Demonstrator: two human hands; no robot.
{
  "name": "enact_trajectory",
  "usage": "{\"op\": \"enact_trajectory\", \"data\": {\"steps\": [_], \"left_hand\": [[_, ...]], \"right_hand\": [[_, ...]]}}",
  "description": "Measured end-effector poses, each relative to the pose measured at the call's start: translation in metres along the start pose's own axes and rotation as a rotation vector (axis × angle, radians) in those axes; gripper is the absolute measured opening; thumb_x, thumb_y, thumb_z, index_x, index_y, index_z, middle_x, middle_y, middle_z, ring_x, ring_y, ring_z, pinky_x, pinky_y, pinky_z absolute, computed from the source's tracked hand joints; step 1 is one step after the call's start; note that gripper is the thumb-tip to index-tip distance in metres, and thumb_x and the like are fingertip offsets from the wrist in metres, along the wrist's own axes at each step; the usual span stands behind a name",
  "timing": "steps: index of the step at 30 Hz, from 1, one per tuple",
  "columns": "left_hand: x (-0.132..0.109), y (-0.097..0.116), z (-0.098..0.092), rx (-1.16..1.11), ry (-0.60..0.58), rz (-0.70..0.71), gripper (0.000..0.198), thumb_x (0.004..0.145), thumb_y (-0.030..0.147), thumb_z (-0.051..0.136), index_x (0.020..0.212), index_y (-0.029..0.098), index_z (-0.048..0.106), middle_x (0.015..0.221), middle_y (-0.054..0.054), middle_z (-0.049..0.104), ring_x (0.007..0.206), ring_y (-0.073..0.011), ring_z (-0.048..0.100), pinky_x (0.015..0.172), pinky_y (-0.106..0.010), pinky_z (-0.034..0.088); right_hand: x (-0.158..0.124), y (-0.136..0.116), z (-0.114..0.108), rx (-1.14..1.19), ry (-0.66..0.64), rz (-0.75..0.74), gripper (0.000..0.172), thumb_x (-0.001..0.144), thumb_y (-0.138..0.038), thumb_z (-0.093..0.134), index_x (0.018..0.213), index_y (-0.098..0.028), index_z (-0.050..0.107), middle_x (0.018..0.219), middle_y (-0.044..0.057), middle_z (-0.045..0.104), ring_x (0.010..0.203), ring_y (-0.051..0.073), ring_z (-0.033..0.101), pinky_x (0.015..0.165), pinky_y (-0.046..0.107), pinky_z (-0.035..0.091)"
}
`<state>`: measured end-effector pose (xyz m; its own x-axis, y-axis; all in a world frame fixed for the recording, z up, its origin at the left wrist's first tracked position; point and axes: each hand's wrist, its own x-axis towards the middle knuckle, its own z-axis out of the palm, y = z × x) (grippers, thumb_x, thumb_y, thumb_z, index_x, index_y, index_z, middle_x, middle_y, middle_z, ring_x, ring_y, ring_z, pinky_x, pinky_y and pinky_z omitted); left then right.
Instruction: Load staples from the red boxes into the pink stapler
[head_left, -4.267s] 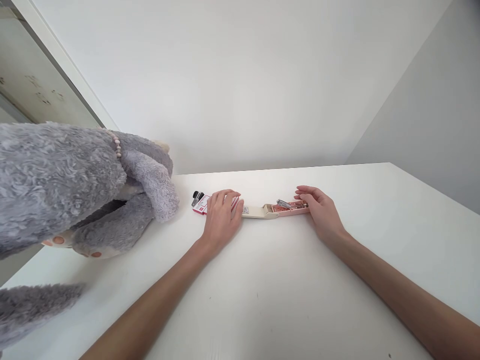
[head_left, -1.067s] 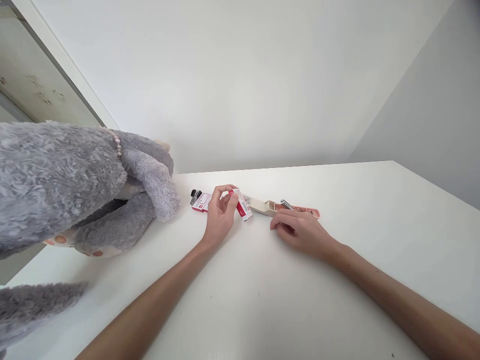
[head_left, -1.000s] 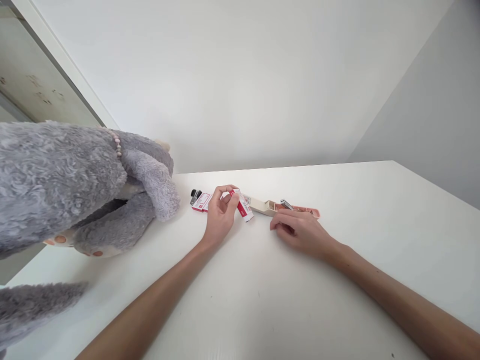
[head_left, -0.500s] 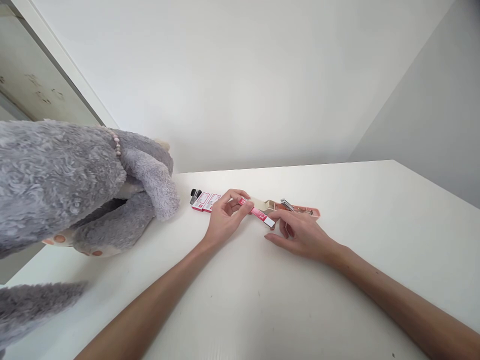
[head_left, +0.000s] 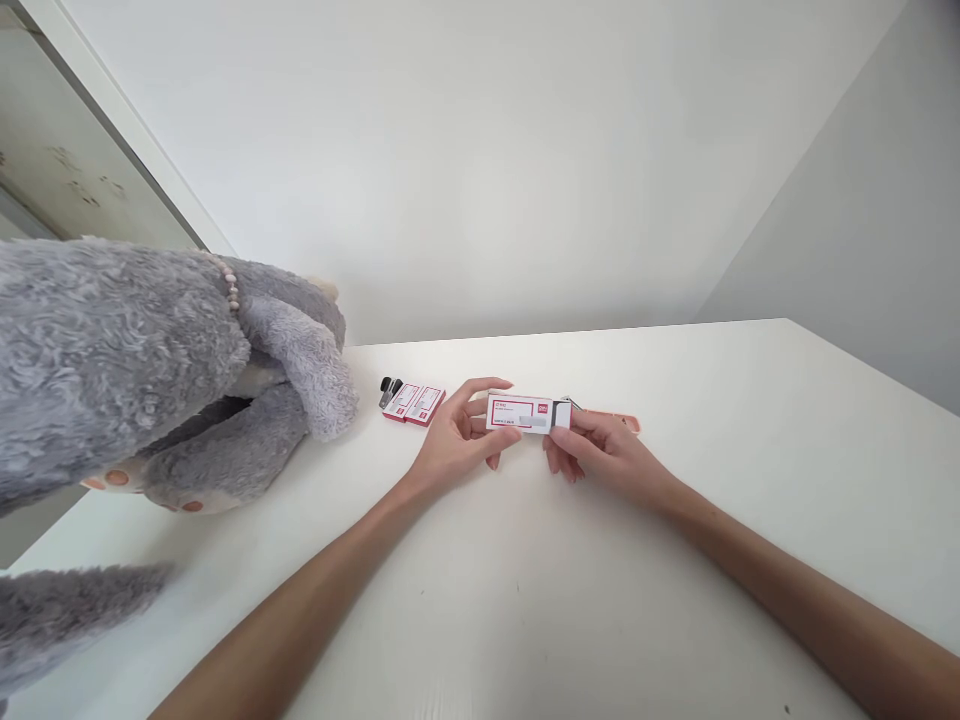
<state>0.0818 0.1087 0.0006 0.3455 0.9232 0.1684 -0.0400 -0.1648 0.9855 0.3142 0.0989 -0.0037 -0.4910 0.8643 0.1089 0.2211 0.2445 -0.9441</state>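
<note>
A white and red staple box [head_left: 514, 412] is held between both hands above the table, its printed broad face turned toward me. My left hand [head_left: 457, 435] is closed around its left part, with the thumb at the lower edge and a finger along the top. The box's inner tray [head_left: 562, 414] sticks out a little at the right end, showing a dark strip and a white end. My right hand [head_left: 604, 450] pinches that end, thumb in front. Behind the box and right hand lies an opened pink stapler [head_left: 619, 418], mostly hidden.
Two more red and white boxes [head_left: 415, 403] lie side by side at the left, against a small black and metal tool [head_left: 389, 390]. A large grey plush toy [head_left: 150, 360] fills the left of the white table [head_left: 675, 600]. A wall rises behind.
The staple box has been turned from its narrow red side to its broad white face and levelled. My right hand has closed on its right end, where the tray now sticks out.
</note>
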Motion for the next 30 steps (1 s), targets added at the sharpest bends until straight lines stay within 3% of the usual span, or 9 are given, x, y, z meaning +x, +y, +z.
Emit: {"op": "enact_trajectory", "data": {"steps": [4,9,13,21,26,30], "left_hand": [[-0.002,-0.002,0.000,0.012,-0.085,-0.066,0.061,0.077,0.035,0.086,0.131,0.025,0.059,0.078,0.001,0.071,0.048,-0.0084,0.058,0.049,-0.023,0.049],[0.001,0.000,-0.001,-0.027,-0.097,-0.087,0.060,0.077,0.035,0.086,0.131,0.026,0.062,0.091,-0.002,0.075,0.047,-0.0085,0.060,0.048,-0.025,0.052],[0.003,0.001,-0.001,-0.025,-0.099,-0.053,0.048,0.078,0.033,0.085,0.122,0.025,0.068,0.087,-0.001,0.074,0.046,-0.0086,0.059,0.047,-0.026,0.051],[0.004,0.001,-0.003,-0.065,-0.028,-0.059,0.047,0.077,0.035,0.086,0.119,0.024,0.069,0.098,-0.003,0.076,0.047,-0.0080,0.058,0.050,-0.027,0.050],[0.006,0.000,-0.008,-0.114,0.009,-0.032,0.034,0.079,0.041,0.083,0.102,0.020,0.069,0.080,0.000,0.070,0.046,-0.0085,0.055,0.052,-0.028,0.048],[0.008,-0.002,-0.012,-0.187,0.072,-0.037,0.034,0.086,0.050,0.074,0.086,0.018,0.065,0.074,-0.001,0.066,0.047,-0.0092,0.054,0.052,-0.029,0.045]], "right_hand": [[0.001,0.001,-0.005,0.078,-0.046,0.020,0.042,0.104,-0.053,0.048,0.083,-0.021,0.065,0.073,0.001,0.068,0.059,0.013,0.060,0.067,0.031,0.048],[0.001,0.004,-0.008,0.153,-0.137,0.038,0.044,0.103,-0.055,0.048,0.082,-0.020,0.064,0.071,0.002,0.068,0.058,0.014,0.060,0.069,0.032,0.048],[0.001,0.005,-0.008,0.205,-0.157,0.049,0.043,0.102,-0.056,0.050,0.083,-0.021,0.064,0.071,0.002,0.069,0.059,0.015,0.059,0.067,0.033,0.049],[0.000,0.006,-0.009,0.223,-0.064,0.110,0.043,0.099,-0.058,0.054,0.080,-0.020,0.064,0.067,0.003,0.067,0.058,0.017,0.060,0.064,0.034,0.048],[0.001,0.006,-0.009,0.205,-0.027,0.112,0.052,0.097,-0.066,0.052,0.073,-0.020,0.063,0.063,0.003,0.066,0.054,0.016,0.059,0.063,0.035,0.050],[0.000,0.007,-0.011,0.225,0.099,0.033,0.056,0.100,-0.065,0.048,0.064,-0.022,0.057,0.049,-0.003,0.054,0.042,0.012,0.048,0.063,0.035,0.051]]}}
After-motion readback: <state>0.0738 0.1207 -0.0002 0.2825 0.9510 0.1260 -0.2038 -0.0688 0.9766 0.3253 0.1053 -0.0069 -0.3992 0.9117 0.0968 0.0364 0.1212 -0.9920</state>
